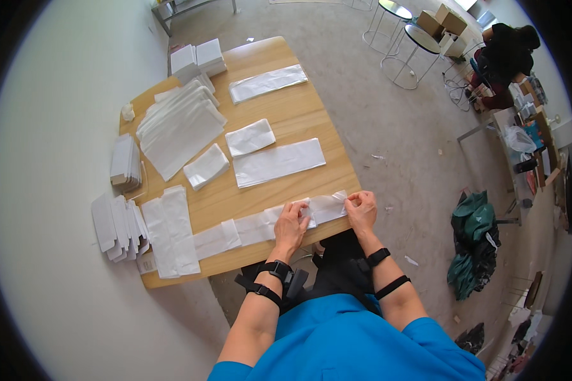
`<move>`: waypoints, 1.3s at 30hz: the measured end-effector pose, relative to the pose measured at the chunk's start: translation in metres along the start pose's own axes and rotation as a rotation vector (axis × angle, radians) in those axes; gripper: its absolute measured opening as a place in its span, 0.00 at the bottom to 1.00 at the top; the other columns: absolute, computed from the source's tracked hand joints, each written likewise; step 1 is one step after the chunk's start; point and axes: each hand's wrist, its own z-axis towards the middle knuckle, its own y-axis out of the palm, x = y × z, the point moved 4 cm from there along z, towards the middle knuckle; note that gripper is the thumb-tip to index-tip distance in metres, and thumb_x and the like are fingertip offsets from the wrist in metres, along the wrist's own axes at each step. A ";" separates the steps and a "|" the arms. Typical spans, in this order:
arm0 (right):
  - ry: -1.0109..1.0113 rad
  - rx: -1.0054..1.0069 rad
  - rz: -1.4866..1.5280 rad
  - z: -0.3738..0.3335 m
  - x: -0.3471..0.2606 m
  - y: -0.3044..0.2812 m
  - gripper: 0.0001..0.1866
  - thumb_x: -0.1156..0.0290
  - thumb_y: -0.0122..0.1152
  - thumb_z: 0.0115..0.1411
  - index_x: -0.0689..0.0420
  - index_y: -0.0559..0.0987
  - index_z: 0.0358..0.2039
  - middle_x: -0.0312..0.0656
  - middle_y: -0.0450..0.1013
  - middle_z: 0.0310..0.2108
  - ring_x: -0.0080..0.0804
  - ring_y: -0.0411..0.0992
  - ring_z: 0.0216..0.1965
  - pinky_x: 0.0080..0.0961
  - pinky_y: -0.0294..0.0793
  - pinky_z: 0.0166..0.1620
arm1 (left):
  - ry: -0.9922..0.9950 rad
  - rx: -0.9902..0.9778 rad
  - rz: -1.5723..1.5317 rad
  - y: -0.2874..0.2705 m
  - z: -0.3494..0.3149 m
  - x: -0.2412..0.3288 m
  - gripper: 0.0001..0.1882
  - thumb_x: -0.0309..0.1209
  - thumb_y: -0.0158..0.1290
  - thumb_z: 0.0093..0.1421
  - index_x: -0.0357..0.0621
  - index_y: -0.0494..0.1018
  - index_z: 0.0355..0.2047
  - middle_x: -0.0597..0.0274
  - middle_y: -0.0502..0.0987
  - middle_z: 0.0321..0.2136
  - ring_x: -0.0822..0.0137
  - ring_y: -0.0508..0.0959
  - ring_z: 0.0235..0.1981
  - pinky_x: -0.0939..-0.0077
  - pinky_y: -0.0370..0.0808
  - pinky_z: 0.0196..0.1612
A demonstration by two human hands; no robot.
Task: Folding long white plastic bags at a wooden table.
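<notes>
A long, thin white plastic strip (255,231), seemingly of overlapping pieces, runs along the table's near edge. My left hand (289,227) is curled over it, with thumb and fingers around a folded part. At the strip's right end my right hand (362,208) pinches a lifted corner of a translucent white plastic sleeve (332,207). Beyond my hands lies a flat stack of long white sleeves (279,162). Two smaller folded white bundles, one upright-edged (250,137) and one tilted (206,166), rest beside it. Wider white sleeves (173,232) cover the strip's left end.
A fanned pile of large white bags (179,127) fills the wooden table's (299,108) left side. White boxes (197,60) stand behind it; flat cartons (117,228) lean near the wall. Another long stack (268,83) lies farther off. Across the floor, a person (510,57) bends beside a cluttered bench.
</notes>
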 end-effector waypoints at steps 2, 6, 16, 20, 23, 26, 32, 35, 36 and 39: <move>0.006 -0.011 0.081 -0.001 0.004 -0.001 0.09 0.69 0.66 0.47 0.59 0.76 0.26 0.42 0.73 0.29 0.39 0.73 0.32 0.34 0.73 0.38 | 0.013 -0.020 0.020 -0.001 0.001 0.005 0.18 0.31 0.58 0.52 0.52 0.73 0.45 0.62 0.70 0.31 0.64 0.75 0.33 0.69 0.73 0.37; 0.245 -0.147 0.375 -0.003 0.003 -0.001 0.09 0.72 0.64 0.50 0.60 0.76 0.31 0.42 0.74 0.26 0.33 0.73 0.26 0.28 0.73 0.32 | -0.019 -0.043 0.056 0.001 0.000 0.004 0.23 0.33 0.59 0.51 0.55 0.71 0.50 0.62 0.70 0.33 0.62 0.75 0.36 0.67 0.74 0.39; -0.065 -0.171 0.255 -0.040 -0.107 -0.012 0.17 0.75 0.63 0.52 0.59 0.73 0.43 0.40 0.73 0.24 0.32 0.73 0.23 0.28 0.72 0.28 | -0.175 0.093 -0.693 -0.026 -0.011 -0.010 0.25 0.39 0.53 0.62 0.38 0.66 0.55 0.62 0.75 0.34 0.74 0.75 0.33 0.78 0.74 0.35; -0.271 -0.199 0.233 -0.063 -0.134 0.010 0.20 0.74 0.63 0.50 0.58 0.73 0.46 0.41 0.74 0.26 0.37 0.73 0.26 0.32 0.72 0.30 | -0.371 0.209 -1.001 -0.033 -0.023 -0.006 0.27 0.33 0.57 0.60 0.33 0.61 0.55 0.61 0.74 0.28 0.73 0.74 0.29 0.80 0.74 0.33; -0.302 -0.306 0.316 -0.077 -0.157 0.007 0.20 0.72 0.61 0.51 0.58 0.74 0.46 0.45 0.75 0.29 0.44 0.74 0.34 0.37 0.72 0.38 | -0.426 0.299 -0.720 -0.039 -0.028 -0.042 0.28 0.29 0.59 0.55 0.33 0.63 0.54 0.62 0.74 0.28 0.74 0.74 0.29 0.82 0.73 0.32; -0.254 -0.329 0.340 -0.073 -0.144 -0.001 0.17 0.73 0.61 0.52 0.58 0.75 0.44 0.43 0.76 0.28 0.36 0.74 0.27 0.33 0.73 0.33 | -0.374 0.327 -0.531 -0.043 -0.024 -0.053 0.29 0.27 0.60 0.53 0.34 0.62 0.54 0.63 0.75 0.27 0.74 0.74 0.28 0.80 0.73 0.31; 0.080 -0.217 0.259 -0.045 -0.077 0.021 0.08 0.69 0.60 0.55 0.61 0.76 0.26 0.44 0.75 0.21 0.36 0.74 0.23 0.32 0.72 0.30 | -0.307 0.319 -0.268 -0.053 -0.017 -0.057 0.31 0.28 0.61 0.53 0.34 0.62 0.55 0.57 0.79 0.28 0.71 0.78 0.28 0.77 0.75 0.33; 0.164 -0.313 0.227 -0.037 -0.076 0.028 0.08 0.68 0.60 0.54 0.60 0.76 0.26 0.47 0.75 0.24 0.45 0.75 0.29 0.38 0.72 0.34 | -0.328 0.302 -0.254 -0.054 -0.017 -0.058 0.31 0.28 0.61 0.52 0.34 0.63 0.55 0.57 0.79 0.27 0.70 0.78 0.28 0.76 0.76 0.33; 0.164 -0.316 0.229 -0.036 -0.075 0.031 0.08 0.68 0.60 0.54 0.60 0.76 0.26 0.47 0.75 0.24 0.45 0.75 0.29 0.38 0.72 0.34 | -0.328 0.302 -0.244 -0.055 -0.017 -0.057 0.31 0.28 0.61 0.52 0.34 0.63 0.55 0.58 0.79 0.27 0.70 0.78 0.27 0.76 0.76 0.33; 0.161 -0.329 0.194 -0.034 -0.073 0.038 0.09 0.67 0.61 0.53 0.60 0.77 0.25 0.47 0.75 0.24 0.45 0.75 0.29 0.38 0.73 0.34 | -0.323 0.308 -0.231 -0.057 -0.017 -0.056 0.30 0.29 0.60 0.52 0.36 0.64 0.55 0.58 0.78 0.26 0.67 0.79 0.27 0.73 0.76 0.33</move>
